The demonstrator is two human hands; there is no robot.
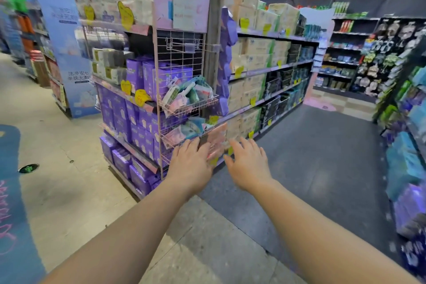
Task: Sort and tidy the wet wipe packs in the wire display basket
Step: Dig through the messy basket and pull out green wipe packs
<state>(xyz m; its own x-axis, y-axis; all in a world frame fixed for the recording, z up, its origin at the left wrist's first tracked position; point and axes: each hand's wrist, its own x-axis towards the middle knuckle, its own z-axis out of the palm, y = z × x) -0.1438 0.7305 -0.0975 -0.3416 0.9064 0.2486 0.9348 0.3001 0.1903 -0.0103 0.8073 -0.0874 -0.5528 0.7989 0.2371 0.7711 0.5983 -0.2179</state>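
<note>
Your two bare forearms reached up and forward from the bottom of the view, and both hands were spread, fingers straight and holding nothing. Your left hand [190, 163] was the nearer one to the work: its fingertips lay at the front rim of the lower wire basket [170, 143], though motion blur made it impossible to tell whether they actually touched the wire or a pack. Your right hand [250, 165] hovered just beside it to the right, over the grey aisle floor [322, 168], clear of the basket. So the basket lay straight ahead of and slightly above your left fingers, its long axis running from lower left to upper right along the face of the pink wire rack [179, 53]. Inside it the wet wipe packs [191, 128], pink and teal, lay tumbled at mixed angles; the pale pink packs at its right end were smeared, and I could not count them. Above it a second basket [191, 105] on the same rack held another jumble of packs [189, 92], standing and leaning every way. Judging by reach, the left hand was better placed to begin. Behind the rack, purple boxes [136, 120] filled the end shelves, and the far shelving was too soft to read.
</note>
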